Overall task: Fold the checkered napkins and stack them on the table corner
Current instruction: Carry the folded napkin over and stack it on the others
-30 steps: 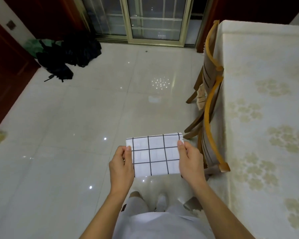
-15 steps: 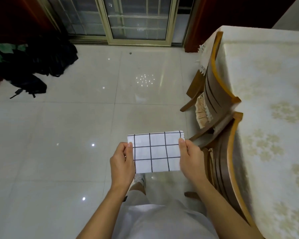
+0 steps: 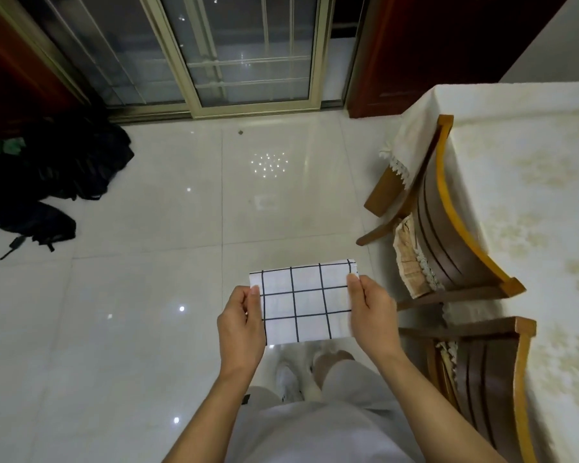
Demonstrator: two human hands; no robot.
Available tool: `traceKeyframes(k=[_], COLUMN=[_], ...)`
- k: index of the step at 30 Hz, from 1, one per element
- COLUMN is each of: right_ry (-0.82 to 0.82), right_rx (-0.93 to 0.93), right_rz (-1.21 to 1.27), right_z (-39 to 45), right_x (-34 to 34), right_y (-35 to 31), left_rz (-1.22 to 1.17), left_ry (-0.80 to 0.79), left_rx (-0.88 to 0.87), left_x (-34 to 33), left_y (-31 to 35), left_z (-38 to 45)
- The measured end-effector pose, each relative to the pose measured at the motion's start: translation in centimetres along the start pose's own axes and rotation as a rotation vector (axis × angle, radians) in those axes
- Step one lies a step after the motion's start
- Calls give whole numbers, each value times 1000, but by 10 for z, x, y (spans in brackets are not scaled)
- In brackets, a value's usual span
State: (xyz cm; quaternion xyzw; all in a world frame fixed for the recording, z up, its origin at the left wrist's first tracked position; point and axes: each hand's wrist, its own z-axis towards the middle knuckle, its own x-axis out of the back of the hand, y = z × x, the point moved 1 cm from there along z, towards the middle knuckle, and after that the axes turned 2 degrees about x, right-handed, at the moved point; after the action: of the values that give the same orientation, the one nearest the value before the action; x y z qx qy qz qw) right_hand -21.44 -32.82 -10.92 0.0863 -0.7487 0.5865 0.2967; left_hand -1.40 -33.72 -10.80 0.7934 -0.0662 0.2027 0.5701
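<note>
A folded white napkin with a dark grid pattern [image 3: 306,300] is held flat in the air in front of me, above the tiled floor. My left hand [image 3: 241,324] pinches its left edge and my right hand [image 3: 371,312] pinches its right edge. The table [image 3: 528,202], covered with a cream floral cloth, stands to my right. No other napkins show on the part of the table in view.
Two wooden chairs, one farther [image 3: 448,228] and one nearer [image 3: 488,372], are pushed against the table's left side between me and it. Dark bags [image 3: 57,175] lie on the floor at the left. A sliding glass door [image 3: 234,51] is straight ahead.
The view has swung and moved forward, bringing the door and the table's far corner closer. The napkin stays pinched between both hands in the same pose.
</note>
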Motion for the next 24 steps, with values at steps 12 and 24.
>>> traceKeyframes(k=[12, 24], right_ry=[61, 182], right_rx=[-35, -54], right_rz=[40, 38], right_z=[230, 445], right_x=[3, 64], right_y=[-23, -34], left_rz=[39, 55], left_ry=[-46, -123], left_rx=[-32, -86], left_x=[-99, -229], left_y=[96, 220], left_z=[202, 363])
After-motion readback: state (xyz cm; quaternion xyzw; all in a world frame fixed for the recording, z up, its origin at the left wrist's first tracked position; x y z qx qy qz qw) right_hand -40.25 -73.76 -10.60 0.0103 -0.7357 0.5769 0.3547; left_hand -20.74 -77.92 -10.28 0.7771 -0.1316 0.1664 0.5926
